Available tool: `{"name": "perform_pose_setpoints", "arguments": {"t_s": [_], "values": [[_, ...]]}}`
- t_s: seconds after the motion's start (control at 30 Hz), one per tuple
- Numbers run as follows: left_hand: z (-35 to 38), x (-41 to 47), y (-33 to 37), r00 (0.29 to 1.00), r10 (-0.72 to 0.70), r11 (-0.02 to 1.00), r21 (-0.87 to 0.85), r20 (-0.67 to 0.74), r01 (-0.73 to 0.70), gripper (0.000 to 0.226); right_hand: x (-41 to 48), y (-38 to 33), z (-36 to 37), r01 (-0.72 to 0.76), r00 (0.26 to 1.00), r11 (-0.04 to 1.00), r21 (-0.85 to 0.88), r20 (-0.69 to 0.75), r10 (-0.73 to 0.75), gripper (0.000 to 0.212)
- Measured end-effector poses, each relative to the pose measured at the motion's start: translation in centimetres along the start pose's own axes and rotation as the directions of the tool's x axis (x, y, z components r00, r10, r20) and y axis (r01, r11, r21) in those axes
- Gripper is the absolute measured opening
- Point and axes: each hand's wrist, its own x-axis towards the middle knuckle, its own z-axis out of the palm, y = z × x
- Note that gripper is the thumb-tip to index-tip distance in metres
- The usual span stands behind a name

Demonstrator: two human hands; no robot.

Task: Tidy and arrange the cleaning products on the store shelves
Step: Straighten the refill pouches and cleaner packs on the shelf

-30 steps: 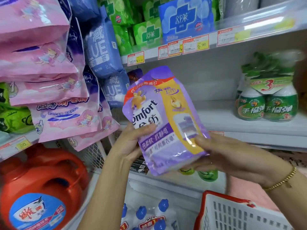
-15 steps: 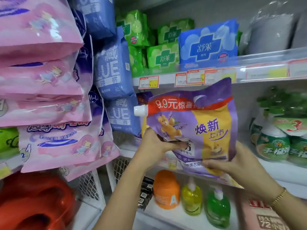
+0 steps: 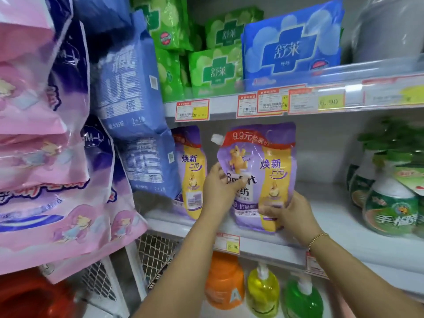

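The purple pouch [image 3: 268,157], tilted low in front of the shelves a moment ago, is now being held upright over the middle shelf [image 3: 332,221], just beside a matching pouch [image 3: 190,171] on its left. The left hand [image 3: 219,191] is gripping its left edge below the spout and the right hand [image 3: 285,214] is pinching its lower part. The placing is looking nearly done, with only setting down and squaring remaining.
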Motion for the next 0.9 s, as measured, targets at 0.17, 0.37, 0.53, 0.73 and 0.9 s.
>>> {"name": "perform_pose_setpoints", "arguments": {"t_s": [0.17, 0.37, 0.53, 0.73, 0.9], "values": [[-1.7, -0.7, -2.2, 0.999, 0.018, 0.979, 0.202, -0.049, -0.008, 0.044, 1.6, 1.1, 2.1, -0.047, 0.999, 0.997, -0.062, -0.001, 0.047, 0.042], [-5.2, -2.6, -4.2, 0.957, 0.172, 0.883, 0.467, -0.236, -0.043, 0.021, 2.9, 0.8, 5.7, -0.047, 0.997, 0.996, -0.081, -0.057, 0.043, 0.041], [-8.0, -2.7, -4.4, 0.946, -0.090, 0.974, 0.173, -0.312, 0.149, 0.019, 1.7, -2.1, 5.9, -0.127, 0.990, 0.937, -0.326, -0.099, 0.100, 0.059], [-10.1, -3.2, -1.4, 0.816, -0.576, 0.350, -0.887, 0.050, 0.302, 0.034, -0.2, -9.1, 9.6, 0.299, 0.939, 0.908, -0.294, -0.081, -0.335, 0.033], [-11.3, -3.4, -1.1, 0.859, -0.494, 0.006, -0.987, 0.135, 0.159, 0.062, 4.8, -10.4, 15.3, 0.040, 0.991, 0.987, -0.156, 0.135, -0.019, 0.055]]}}
